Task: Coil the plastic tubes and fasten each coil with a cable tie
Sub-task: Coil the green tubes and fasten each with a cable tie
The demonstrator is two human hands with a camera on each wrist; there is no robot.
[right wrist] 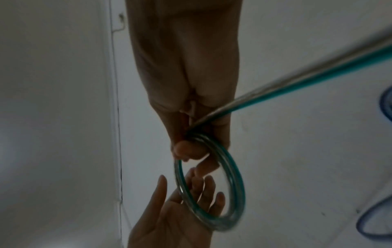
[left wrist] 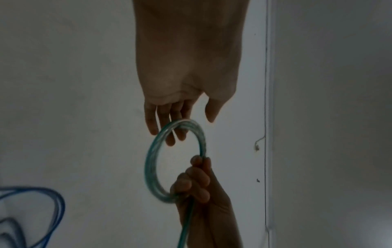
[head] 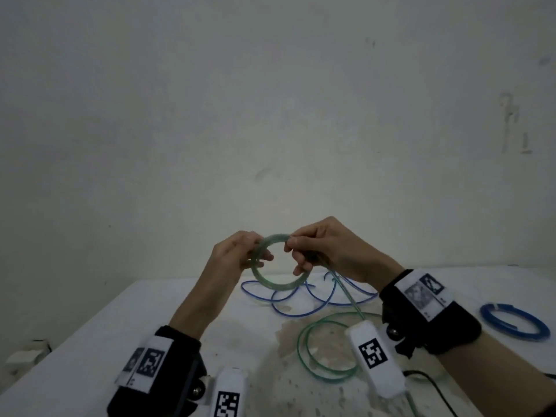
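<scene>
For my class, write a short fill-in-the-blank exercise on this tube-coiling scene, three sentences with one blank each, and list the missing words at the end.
1. The coil held up between the left hand and the right hand is made of ____ tube.
2. The finished coil lying on the table near the right wrist is ____ in colour.
3. The loose tube lying uncoiled behind the hands is ____.

Missing words: green; blue; blue

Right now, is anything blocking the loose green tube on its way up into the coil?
Nothing visible. The loose green tube rises from the table straight into the right hand, clear of the blue tube. Left hand supports the green coil.
</scene>
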